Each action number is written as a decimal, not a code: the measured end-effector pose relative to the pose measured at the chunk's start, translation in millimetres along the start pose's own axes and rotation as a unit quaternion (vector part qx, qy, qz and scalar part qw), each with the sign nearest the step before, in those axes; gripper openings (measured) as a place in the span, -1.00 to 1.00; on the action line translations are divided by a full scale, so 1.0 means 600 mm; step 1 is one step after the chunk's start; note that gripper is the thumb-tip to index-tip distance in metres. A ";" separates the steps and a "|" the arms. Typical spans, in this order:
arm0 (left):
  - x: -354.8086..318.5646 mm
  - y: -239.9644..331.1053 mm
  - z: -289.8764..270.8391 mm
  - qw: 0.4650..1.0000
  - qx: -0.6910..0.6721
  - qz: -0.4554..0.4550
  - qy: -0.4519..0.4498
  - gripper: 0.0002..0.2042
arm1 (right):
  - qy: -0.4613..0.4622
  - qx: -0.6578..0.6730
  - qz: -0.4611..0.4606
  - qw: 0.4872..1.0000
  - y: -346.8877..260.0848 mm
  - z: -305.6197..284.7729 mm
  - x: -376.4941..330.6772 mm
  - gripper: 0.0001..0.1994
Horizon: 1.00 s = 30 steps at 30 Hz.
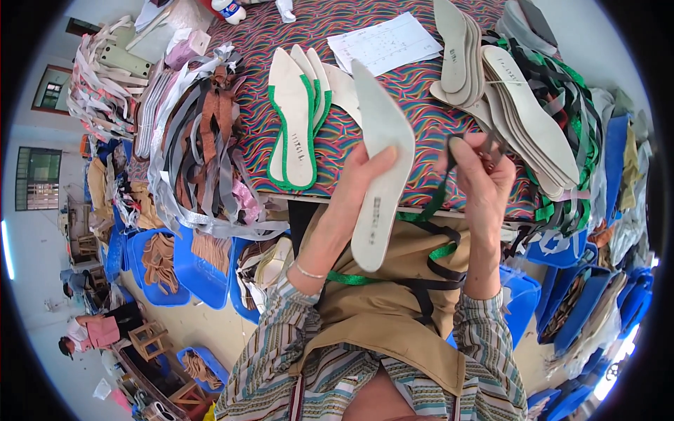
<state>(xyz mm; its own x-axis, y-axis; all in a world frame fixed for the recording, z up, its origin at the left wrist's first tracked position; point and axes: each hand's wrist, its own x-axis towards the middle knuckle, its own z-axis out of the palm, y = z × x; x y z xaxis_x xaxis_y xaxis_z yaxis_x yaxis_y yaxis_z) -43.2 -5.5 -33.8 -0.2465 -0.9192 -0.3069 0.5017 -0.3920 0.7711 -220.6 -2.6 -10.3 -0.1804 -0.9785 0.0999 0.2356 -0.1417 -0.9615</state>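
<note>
My left hand (359,179) grips a white insole (385,200) by its middle, thumb on top, and holds it tilted above the table's front edge. In my right hand (483,175), thumb and fingers pinch the end of a dark green-and-black strip (437,200), a little to the right of the insole. The strip hangs down and loops across my tan apron (393,302). A small dark object by my right fingers is too unclear to name. Beyond my left hand lie several insoles edged in green (298,140), overlapping one another.
The table has a wavy multicoloured cover (323,21). A written paper sheet (385,43) lies at the back. Stacked plain insoles (530,116) stand at the right beside green strips (583,119). Mixed strips (210,140) heap at the left. Blue bins (200,270) flank me; a person sits far left.
</note>
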 end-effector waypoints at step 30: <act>-0.058 0.018 -0.027 0.998 0.015 0.043 0.052 -0.75 | -0.149 -0.138 -0.046 0.978 0.013 0.041 -0.003 -0.92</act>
<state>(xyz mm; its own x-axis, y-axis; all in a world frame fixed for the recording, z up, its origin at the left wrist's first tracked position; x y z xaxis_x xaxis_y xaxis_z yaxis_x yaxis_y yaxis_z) -15.7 21.7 -24.1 -0.1162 -0.9486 -0.2944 0.4921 -0.3124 0.8126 -194.7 -5.4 -11.4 0.1071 -0.9696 0.2201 -0.0434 -0.2257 -0.9732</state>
